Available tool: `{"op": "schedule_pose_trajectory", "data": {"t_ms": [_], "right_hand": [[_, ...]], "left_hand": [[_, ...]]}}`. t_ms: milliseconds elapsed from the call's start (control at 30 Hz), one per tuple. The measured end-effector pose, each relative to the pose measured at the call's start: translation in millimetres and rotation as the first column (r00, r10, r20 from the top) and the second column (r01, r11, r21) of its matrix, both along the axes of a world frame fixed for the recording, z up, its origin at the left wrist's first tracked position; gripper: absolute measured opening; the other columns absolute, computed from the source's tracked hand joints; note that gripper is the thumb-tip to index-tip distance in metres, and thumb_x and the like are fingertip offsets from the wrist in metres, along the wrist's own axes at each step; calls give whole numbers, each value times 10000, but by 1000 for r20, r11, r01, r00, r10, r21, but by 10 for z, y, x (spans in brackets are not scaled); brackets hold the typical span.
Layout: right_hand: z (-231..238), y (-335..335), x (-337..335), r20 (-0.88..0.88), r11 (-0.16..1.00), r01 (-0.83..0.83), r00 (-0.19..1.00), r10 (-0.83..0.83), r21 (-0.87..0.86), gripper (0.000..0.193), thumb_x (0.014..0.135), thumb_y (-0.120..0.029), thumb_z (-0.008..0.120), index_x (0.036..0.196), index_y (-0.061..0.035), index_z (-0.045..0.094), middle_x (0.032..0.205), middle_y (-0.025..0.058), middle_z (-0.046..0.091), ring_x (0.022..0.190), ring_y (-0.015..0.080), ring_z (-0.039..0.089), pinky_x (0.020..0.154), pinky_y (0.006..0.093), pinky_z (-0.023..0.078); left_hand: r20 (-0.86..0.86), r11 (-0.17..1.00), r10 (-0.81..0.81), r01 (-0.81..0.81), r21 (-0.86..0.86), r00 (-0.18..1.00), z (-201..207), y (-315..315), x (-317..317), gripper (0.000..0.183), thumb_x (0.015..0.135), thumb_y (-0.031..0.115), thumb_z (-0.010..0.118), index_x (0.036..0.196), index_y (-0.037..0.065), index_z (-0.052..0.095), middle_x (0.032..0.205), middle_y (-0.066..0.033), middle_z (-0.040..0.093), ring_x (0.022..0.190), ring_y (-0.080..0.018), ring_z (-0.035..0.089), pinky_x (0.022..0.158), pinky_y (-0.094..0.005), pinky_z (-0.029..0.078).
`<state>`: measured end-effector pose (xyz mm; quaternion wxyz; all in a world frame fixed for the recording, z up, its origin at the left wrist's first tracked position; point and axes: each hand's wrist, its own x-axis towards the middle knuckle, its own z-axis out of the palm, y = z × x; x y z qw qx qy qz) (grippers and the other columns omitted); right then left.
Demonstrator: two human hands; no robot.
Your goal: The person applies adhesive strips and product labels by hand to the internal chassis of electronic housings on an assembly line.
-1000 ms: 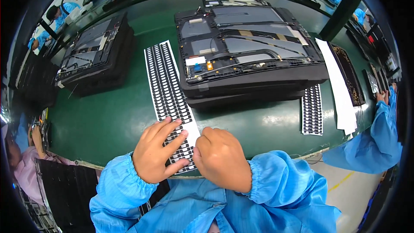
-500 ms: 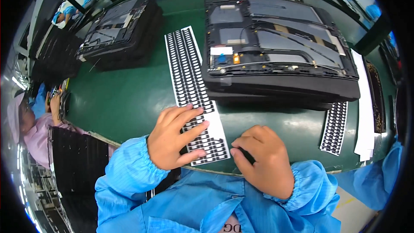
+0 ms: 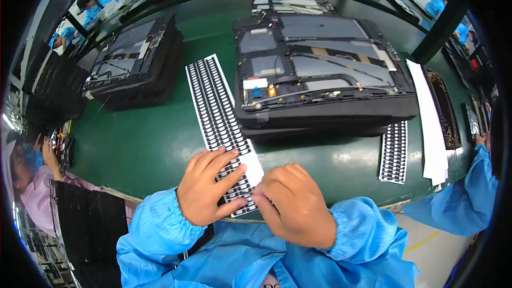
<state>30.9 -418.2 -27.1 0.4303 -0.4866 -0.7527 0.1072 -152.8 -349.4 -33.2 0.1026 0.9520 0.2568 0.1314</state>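
A long white sheet of small black adhesive pieces lies on the green table, slanting toward me. My left hand rests on its near part with the fingers spread, pressing it flat. At the sheet's right edge, close to a bare white patch, my right hand has its thumb and forefinger drawn together. Whatever sits between those fingertips is hidden. Beyond my right hand stands a stack of black foam trays, topped by a dark flat device panel with cables and connectors.
A second stack of panels stands at the far left. On the right lie another black-and-white sheet, white paper strips and a dark narrow tray. The table's edge curves before me. Co-workers sit at both sides and beyond.
My right hand has moved left, from beside the sheet onto its right edge. My left hand stays spread on the sheet. The whole view has shifted a little.
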Motion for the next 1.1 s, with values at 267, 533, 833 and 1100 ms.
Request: {"op": "schedule_pose_trajectory", "data": {"t_ms": [267,533,833,1100], "right_hand": [[546,-326,951,-244,976,-65,970,12,-209,123,640,22,654,742,8,585,722,117,546,631,210,532,564,282,423],[655,-456,1513,-153,977,190,967,-203,-94,141,636,1,663,753,19,586,710,123,548,626,210,519,569,277,412],[865,274,2149,-516,904,-44,832,-202,-425,49,706,-52,585,740,-18,578,1089,107,492,964,173,466,842,267,333],[708,275,1777,-250,927,115,945,-213,-356,48,707,-82,588,742,-51,578,1280,176,389,1192,258,341,981,350,210]], "left_hand": [[270,885,-258,115,451,928,669,51,715,423,582,80,722,984,22,606,936,-123,579,884,-282,565,739,-393,461],[359,908,-315,168,384,879,548,352,1115,342,561,-48,679,895,-45,603,864,-149,568,765,-279,563,663,-341,469],[260,927,-154,48,371,953,763,202,1192,389,567,10,681,949,13,607,919,-140,569,841,-290,566,678,-364,465],[170,917,-226,150,371,959,744,187,1272,307,617,82,661,921,62,626,989,-122,573,888,-283,556,675,-377,447]]}}
